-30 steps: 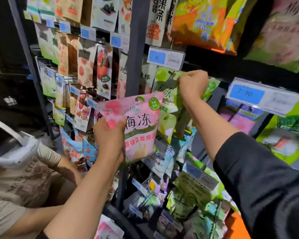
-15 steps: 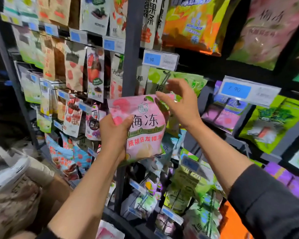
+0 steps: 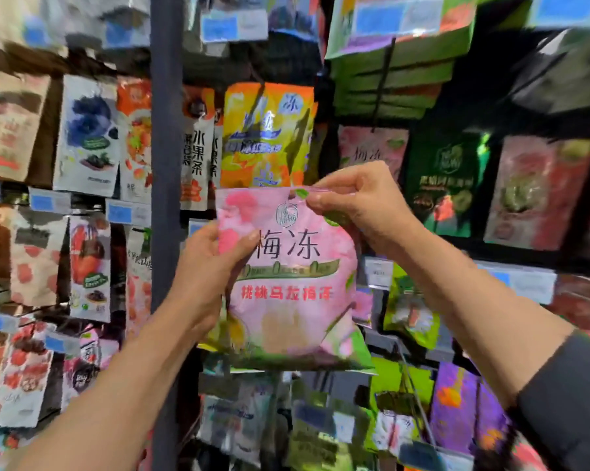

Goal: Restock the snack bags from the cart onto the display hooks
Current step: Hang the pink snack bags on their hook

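1. The pink bag (image 3: 288, 283) is held up in the centre of the frame, in front of the rack, not yet on any hook.
2. The left hand (image 3: 207, 277) grips the bag's left edge, thumb on the front and the rest curled behind. The right hand (image 3: 361, 205) pinches the top right corner, its fingers (image 3: 324, 185) folded over the seal.
3. A matching pink pack (image 3: 371, 151) hangs just above and right of the right hand, between the orange bag (image 3: 266, 134) and the dark green bag (image 3: 446, 178). That looks like the row to aim for, though I can't be sure.
4. The hook itself is hidden behind hands and packs, and the frame is blurred, so the person would do well to find its tip by eye before pushing.
5. I'd slide the right pinch toward the middle of the top edge, where a hang hole would likely be; I can't make one out.
6. Keep the left hand low as a steadier, so the bag hangs flat and faces out.
7. Watch the price tags (image 3: 127, 212) on the rails; a snagged corner could knock one loose.
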The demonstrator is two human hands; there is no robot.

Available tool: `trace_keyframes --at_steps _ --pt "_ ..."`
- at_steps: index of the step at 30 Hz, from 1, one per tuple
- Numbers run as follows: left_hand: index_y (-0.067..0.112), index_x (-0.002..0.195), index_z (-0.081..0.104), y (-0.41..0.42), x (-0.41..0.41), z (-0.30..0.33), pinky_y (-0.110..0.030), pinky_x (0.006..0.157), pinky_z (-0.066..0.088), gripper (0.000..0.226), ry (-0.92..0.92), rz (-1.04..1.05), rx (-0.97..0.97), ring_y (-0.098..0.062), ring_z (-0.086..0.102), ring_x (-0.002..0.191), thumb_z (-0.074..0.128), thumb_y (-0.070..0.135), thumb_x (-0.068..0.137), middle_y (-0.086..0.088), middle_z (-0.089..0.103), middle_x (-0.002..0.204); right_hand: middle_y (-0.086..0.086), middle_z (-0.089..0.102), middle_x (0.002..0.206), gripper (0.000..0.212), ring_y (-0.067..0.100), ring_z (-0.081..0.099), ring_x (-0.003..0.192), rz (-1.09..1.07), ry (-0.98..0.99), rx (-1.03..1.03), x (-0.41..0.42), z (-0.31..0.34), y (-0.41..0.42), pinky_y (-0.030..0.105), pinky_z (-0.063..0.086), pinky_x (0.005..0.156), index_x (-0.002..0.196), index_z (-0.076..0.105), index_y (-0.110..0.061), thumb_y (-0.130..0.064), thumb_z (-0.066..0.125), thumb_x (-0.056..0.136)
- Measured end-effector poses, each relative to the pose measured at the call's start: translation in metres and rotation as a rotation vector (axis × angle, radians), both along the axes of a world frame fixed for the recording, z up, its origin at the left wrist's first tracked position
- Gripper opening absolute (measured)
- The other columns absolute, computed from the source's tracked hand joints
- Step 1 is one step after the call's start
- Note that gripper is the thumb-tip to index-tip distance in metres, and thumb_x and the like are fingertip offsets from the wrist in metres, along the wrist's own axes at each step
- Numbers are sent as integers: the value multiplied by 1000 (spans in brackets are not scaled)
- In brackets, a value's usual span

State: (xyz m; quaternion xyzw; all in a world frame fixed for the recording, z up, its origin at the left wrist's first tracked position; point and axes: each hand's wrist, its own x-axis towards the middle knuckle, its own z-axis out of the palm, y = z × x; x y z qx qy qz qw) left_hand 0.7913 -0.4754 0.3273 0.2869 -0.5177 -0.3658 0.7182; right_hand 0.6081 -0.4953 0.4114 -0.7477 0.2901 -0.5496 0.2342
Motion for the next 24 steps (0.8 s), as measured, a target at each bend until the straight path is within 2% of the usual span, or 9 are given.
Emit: trace_keyframes --at_steps 3,6,8,11,13,17,19,21,24 --pt "12 118 54 -15 -12 44 -20 69 54 32 -158 78 -140 -8 68 80 64 4 88 -1 72 94 -1 64 52 7 6 56 47 -91 -66 -24 -24 39 1 15 45 50 77 71 0 7 71 76" --pt "14 137 43 -34 -22 86 -24 96 45 57 -450 267 -303 -10 58 111 69 21 86 -1 57 129 4 65 54 5 11 58 47 -147 -172 -27 -47 76 -2 18 46 51 79 69 6 8 69 75" --pt "17 141 42 -43 -30 114 -23 106 34 63 -681 422 -421 -11 48 127 64 32 84 1 49 141 13 66 64 10 17 61 52 -169 -233 -50 -57 99 -7 21 49 55 84 68 12 10 68 74" --pt "11 146 34 -50 -48 156 -16 111 15 60 -906 595 -598 -15 28 142 59 16 92 -4 31 155 25 67 84 12 26 61 67 -201 -280 -65 -65 125 -18 30 50 65 86 67 12 10 68 75" --pt "9 150 24 -57 -57 182 -16 114 7 66 -1013 701 -714 -15 16 147 54 6 92 -4 18 160 27 68 88 13 29 62 73 -224 -288 -62 -67 135 -27 35 51 70 88 69 9 8 69 75" --pt "9 152 14 -76 -69 223 -27 120 5 77 -1286 819 -820 -17 4 149 47 -8 85 -5 6 162 4 69 61 15 15 65 56 -167 -320 -92 -68 146 -45 24 53 61 77 70 -2 12 67 74" --pt "10 152 13 -83 -72 232 -31 121 6 79 -1345 837 -830 -17 4 149 44 -11 83 -5 5 162 3 73 69 24 12 68 62 -112 -360 -124 -66 150 -49 23 55 62 90 71 1 17 62 74" --pt "10 152 16 -91 -72 234 -32 121 7 82 -1318 866 -878 -17 8 149 44 -15 79 -5 9 161 13 74 91 37 20 71 79 -92 -412 -149 -64 153 -53 30 58 76 105 69 5 19 60 72" --pt "10 151 19 -99 -68 227 -27 118 2 87 -1257 882 -917 -17 11 148 40 -21 73 -5 13 160 17 71 104 50 27 70 93 -58 -454 -160 -58 159 -59 41 56 89 108 70 4 10 68 58"
